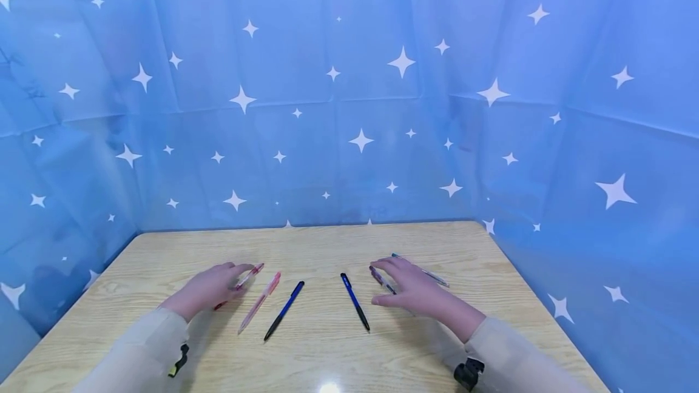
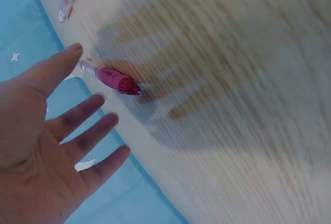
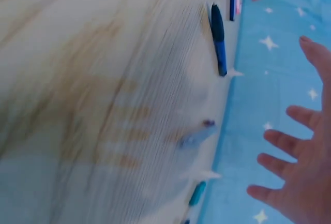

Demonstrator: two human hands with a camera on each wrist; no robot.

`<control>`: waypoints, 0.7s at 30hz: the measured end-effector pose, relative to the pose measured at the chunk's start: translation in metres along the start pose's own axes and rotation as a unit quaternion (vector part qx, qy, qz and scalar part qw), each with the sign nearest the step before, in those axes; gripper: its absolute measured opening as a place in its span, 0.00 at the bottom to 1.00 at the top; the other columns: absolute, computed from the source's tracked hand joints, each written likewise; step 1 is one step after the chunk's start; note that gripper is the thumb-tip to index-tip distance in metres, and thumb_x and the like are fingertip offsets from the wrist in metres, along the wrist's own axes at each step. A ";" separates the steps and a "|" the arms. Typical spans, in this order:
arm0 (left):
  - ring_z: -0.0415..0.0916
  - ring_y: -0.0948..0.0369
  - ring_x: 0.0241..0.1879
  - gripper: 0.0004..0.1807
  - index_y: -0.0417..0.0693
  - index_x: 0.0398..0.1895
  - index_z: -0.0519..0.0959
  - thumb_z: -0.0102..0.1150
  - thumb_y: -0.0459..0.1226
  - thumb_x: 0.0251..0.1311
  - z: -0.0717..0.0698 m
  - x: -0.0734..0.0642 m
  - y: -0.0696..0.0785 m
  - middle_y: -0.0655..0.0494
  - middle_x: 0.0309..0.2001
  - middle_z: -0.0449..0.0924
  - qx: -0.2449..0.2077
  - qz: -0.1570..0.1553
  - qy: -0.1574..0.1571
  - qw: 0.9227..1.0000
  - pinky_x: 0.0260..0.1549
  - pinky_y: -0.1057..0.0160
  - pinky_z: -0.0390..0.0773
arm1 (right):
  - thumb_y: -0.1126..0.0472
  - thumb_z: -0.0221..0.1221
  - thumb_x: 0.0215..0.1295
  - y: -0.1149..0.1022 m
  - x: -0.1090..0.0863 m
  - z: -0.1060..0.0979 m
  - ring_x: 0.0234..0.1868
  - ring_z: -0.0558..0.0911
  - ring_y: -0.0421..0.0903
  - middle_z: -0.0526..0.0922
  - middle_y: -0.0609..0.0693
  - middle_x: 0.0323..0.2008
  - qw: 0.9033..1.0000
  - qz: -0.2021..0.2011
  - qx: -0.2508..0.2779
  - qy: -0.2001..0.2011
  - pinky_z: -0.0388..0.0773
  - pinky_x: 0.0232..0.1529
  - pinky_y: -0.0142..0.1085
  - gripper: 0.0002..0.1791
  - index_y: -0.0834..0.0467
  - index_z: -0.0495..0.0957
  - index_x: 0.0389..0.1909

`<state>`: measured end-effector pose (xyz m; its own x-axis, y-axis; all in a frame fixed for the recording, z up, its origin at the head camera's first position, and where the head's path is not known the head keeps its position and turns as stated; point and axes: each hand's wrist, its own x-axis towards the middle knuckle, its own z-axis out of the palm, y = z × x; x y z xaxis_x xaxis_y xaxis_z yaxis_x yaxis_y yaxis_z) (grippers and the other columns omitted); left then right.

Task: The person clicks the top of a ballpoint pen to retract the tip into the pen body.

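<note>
My left hand (image 1: 210, 287) hovers over a red pen (image 1: 252, 275), fingers spread and apart from it in the left wrist view, where the red grip of that pen (image 2: 116, 80) shows clearly. Beside it lies a pink pen (image 1: 261, 302), then a blue pen with a black grip (image 1: 284, 311). My right hand (image 1: 412, 288) is above a clear pen with a dark end (image 1: 382, 279), its fingers spread and holding nothing. A teal-ended pen (image 1: 437, 278) lies beyond that hand. Another blue pen (image 1: 355, 302) rests between the hands.
All the pens lie on a light wood-grain table (image 1: 327, 253). A blue curtain with white stars (image 1: 306, 168) hangs behind the table and along both sides. Dark bands (image 1: 468, 373) circle the sleeves.
</note>
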<state>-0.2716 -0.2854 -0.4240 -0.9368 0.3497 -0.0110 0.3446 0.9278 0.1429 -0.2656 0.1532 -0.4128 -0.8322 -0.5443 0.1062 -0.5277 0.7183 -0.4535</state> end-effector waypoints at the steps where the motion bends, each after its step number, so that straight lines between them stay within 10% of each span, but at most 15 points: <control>1: 0.74 0.58 0.34 0.29 0.47 0.64 0.73 0.68 0.36 0.58 0.001 0.002 -0.001 0.52 0.39 0.76 -0.010 -0.002 -0.010 1.000 0.35 0.52 0.78 | 0.33 0.61 0.59 -0.001 0.002 0.001 0.68 0.64 0.58 0.67 0.53 0.67 1.000 -0.006 0.002 -0.006 0.62 0.63 0.59 0.43 0.52 0.66 0.70; 21: 0.70 0.58 0.20 0.34 0.50 0.60 0.72 0.66 0.20 0.48 -0.001 0.010 -0.013 0.50 0.26 0.71 -0.155 -0.069 -0.124 0.978 0.21 0.60 0.73 | 0.38 0.63 0.61 -0.039 0.042 0.026 0.65 0.69 0.52 0.73 0.50 0.63 0.992 -0.064 -0.038 -0.102 0.64 0.64 0.53 0.37 0.52 0.70 0.68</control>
<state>-0.2859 -0.2938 -0.4252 -0.9160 0.2813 -0.2860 0.1460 0.8978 0.4154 -0.2759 0.0912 -0.4142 -0.7105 -0.7032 -0.0260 -0.6442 0.6648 -0.3783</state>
